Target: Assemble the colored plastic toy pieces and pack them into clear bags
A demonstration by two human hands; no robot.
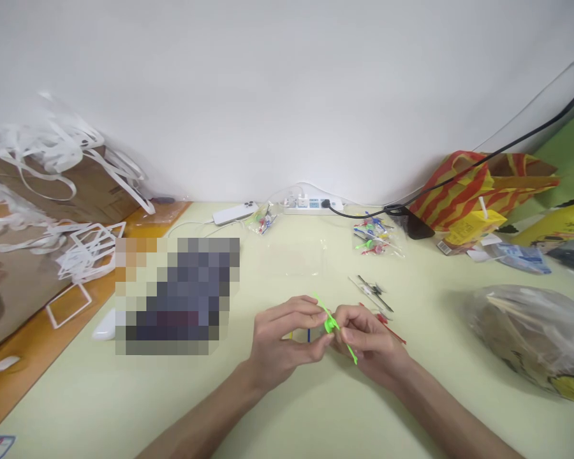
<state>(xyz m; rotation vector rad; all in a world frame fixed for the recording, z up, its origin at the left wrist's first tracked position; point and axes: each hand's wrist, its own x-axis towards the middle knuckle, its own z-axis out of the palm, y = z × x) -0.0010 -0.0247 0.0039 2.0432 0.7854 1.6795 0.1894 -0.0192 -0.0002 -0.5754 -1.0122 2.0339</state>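
A bright green plastic piece [331,324], long and thin with a small rounded part at its middle, is held between both hands above the table. My left hand [287,335] pinches it from the left with fingertips and thumb. From the right, the thumb and curled fingers of my right hand [368,341] grip it too. Blue and yellow bits show behind my left fingers, mostly hidden. Just beyond my right hand lie red plastic pieces [391,328], partly covered by it, and black and white thin pieces [373,291].
Clear bags of coloured plastic parts [377,234] lie at the back near a power strip [313,204] and a white phone [235,213]. A blurred dark object [182,299] is at left. A plastic-wrapped bundle [521,338] and a striped bag [478,191] stand right.
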